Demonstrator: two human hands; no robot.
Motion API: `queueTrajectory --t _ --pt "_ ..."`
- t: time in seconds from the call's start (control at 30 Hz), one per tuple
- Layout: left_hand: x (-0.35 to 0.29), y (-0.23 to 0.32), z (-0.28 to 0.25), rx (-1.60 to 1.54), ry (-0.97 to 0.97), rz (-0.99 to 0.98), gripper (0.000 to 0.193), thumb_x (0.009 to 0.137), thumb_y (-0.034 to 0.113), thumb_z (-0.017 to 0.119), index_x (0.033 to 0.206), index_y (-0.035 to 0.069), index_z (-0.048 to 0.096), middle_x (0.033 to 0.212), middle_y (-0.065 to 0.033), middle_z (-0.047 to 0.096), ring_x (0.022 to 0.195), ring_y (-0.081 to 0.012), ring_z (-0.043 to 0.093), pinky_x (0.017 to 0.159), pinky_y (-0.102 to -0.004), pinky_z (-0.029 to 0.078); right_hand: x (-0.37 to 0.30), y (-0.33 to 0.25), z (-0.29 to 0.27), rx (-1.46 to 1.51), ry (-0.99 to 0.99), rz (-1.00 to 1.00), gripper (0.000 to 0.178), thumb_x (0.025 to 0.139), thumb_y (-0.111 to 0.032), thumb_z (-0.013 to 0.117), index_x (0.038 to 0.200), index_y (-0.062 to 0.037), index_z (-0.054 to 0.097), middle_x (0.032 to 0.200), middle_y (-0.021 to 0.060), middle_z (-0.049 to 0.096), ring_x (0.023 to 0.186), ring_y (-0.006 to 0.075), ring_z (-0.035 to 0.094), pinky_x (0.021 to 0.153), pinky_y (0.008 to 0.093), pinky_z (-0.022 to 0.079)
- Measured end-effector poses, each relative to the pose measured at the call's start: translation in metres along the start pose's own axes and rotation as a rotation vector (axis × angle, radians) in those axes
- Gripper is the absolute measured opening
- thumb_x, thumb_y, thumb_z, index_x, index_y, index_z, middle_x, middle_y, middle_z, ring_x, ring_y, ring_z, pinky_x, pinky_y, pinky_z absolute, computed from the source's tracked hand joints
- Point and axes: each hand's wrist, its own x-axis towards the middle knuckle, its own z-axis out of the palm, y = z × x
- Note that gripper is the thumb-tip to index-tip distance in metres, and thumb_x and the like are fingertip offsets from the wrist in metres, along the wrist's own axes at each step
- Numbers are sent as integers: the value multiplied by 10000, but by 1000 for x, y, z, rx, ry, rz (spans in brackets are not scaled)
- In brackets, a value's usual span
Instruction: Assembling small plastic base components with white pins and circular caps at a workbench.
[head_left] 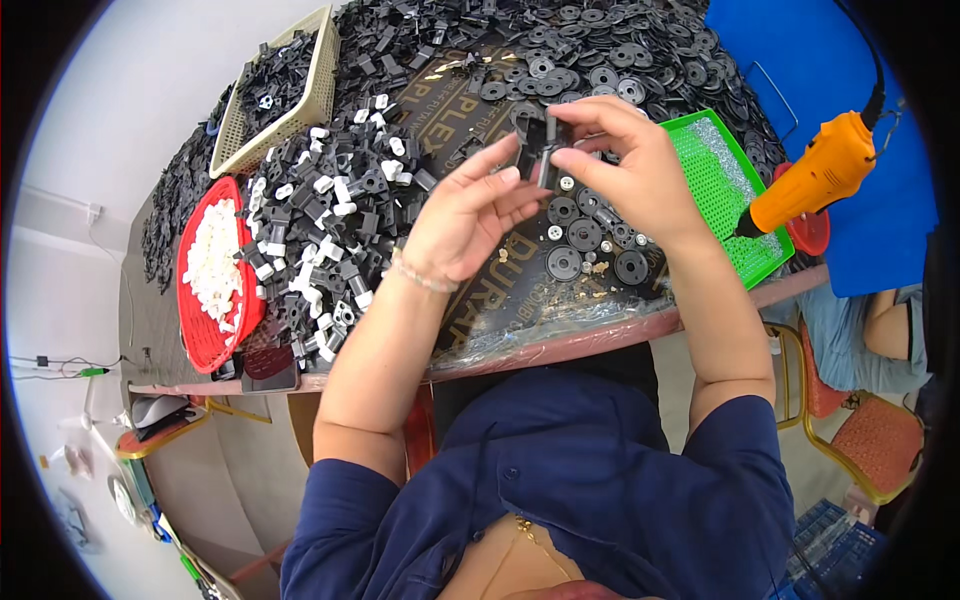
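Above the middle of the table, a black plastic part (536, 150) with a greyish, rod-like edge is held between my two hands. My left hand (470, 215) grips it from the left, thumb and fingers closed on its lower side. From the right, my right hand (630, 165) pinches it between thumb and fingers. My fingers cover some of the part, so its full shape is hidden. Black round discs (584, 235) and small white rollers (555, 233) lie on the table just below my right hand. Left of my left hand is a heap of black parts with white ends (325, 215).
A red basket of white pieces (188, 262) stands at the left, a cream basket of black parts (322, 85) behind it. Black discs (600, 45) pile up at the back. An orange electric screwdriver (815, 175) hangs over a green tray (700, 165) of tiny metallic pieces.
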Motion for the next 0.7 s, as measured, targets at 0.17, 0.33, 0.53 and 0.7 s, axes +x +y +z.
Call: queueTrajectory --t 0.17,0.33,0.53,0.7 --pt "-12 -14 -7 -156 -15 1 460 962 46 576 1408 67 469 1272 -153 626 1158 -341 631 924 -387 541 0 1 18 -204 -37 -97 383 794 -59 738 1174 -51 690 1098 77 634 934 156 617 846 283 505" --pt "-12 -22 -20 -161 -44 0 441 967 63 581 1397 67 487 1285 -162 620 1157 -353 630 915 -388 543 -3 12 23 -311 -33 -210 388 787 -70 743 1173 -63 703 1110 86 635 1025 201 616 894 309 490" --pt "-16 -23 -15 -124 -94 65 369 964 35 578 1330 12 533 1192 -145 659 1110 -313 657 917 -358 541 -5 25 25 -340 -27 -278 357 823 -63 718 1177 -29 687 1107 90 658 1012 183 620 902 308 496" --pt "-12 -41 -10 520 147 360 338 934 23 633 1257 -43 559 1103 -134 692 1027 -191 677 863 -291 548 -9 33 26 258 -134 267 330 914 -117 682 1211 16 626 1064 54 664 879 85 619 814 250 513"
